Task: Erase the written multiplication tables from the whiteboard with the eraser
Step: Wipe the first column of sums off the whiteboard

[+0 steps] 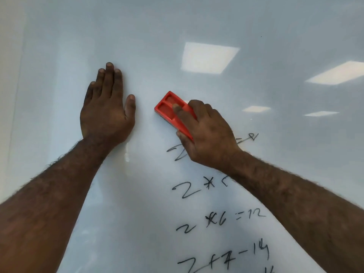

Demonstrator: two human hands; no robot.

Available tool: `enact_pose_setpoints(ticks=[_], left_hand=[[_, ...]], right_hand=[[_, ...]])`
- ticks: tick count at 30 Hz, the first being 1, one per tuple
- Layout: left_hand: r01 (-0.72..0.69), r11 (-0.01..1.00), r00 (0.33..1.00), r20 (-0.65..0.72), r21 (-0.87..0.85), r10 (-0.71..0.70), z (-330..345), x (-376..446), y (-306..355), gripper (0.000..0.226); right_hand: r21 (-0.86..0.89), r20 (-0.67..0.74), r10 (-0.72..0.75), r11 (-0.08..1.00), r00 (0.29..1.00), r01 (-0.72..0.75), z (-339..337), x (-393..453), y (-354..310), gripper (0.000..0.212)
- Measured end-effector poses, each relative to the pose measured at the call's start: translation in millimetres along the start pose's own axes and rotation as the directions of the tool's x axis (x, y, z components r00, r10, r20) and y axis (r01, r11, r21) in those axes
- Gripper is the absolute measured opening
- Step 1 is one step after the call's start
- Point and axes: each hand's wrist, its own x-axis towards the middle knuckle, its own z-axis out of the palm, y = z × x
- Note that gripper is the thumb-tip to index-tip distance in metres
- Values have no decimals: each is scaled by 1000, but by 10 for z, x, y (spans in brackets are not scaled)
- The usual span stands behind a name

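Note:
A glossy whiteboard [197, 26] fills the view. My right hand [208, 134] grips a red eraser [167, 109] pressed flat on the board, just above the top line of black writing. Black multiplication lines [220, 219] run down the board below that hand: a partly hidden "2", then "2*", "2*6=12" and "2*7=14". My right forearm covers part of them. My left hand [107, 107] lies flat on the board to the left of the eraser, fingers extended, holding nothing. The board above and around the eraser shows no writing.
Ceiling lights reflect as bright patches on the board at the upper right [208, 58]. The board's left edge [15, 95] meets a pale wall at the far left.

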Motion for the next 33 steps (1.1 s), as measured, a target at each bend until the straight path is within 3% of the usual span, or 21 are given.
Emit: enact_pose_setpoints(ticks=[3,5,8,10,12,17,22,25,27,29,33], left_hand=[[-3,1000,1000,1,-6,3,-4,-11,6,68],[-8,1000,1000,-2,-6,8,-2,-35,8,67],[-10,1000,1000,-8,4,10,17,-91,30,66],[0,1000,1000,-22,8,0,29,-115,62,65],[15,1000,1000,-27,3,-15,33,-123,101,65],[16,1000,1000,-16,-19,-16,19,-211,158,63],[18,1000,999,-26,-9,-18,34,-329,178,60],[44,999,998,-37,0,-44,39,-358,203,59],[63,998,998,-33,13,-63,43,-373,221,59],[84,996,996,-19,29,-84,48,-405,261,61],[84,995,996,34,47,-86,52,-538,391,64]], right_hand=[[-47,-83,-40,998,996,36,-182,38,377,59],[-78,-200,154,982,968,-172,-275,12,843,60],[-55,-251,558,808,791,-587,-355,-160,1352,61],[-80,-244,602,769,760,-635,-331,-194,1360,61],[-90,-223,535,821,815,-563,-290,-109,1126,61],[-29,-57,208,977,977,-209,-121,-62,203,59],[53,75,0,999,997,-4,-6,-318,-346,57],[87,96,-56,995,994,48,-39,-381,-253,57],[95,71,16,995,997,-23,-126,-416,44,57],[54,-17,197,979,980,-196,-237,-514,491,58],[-37,-205,587,795,784,-605,-396,-705,1221,60]])
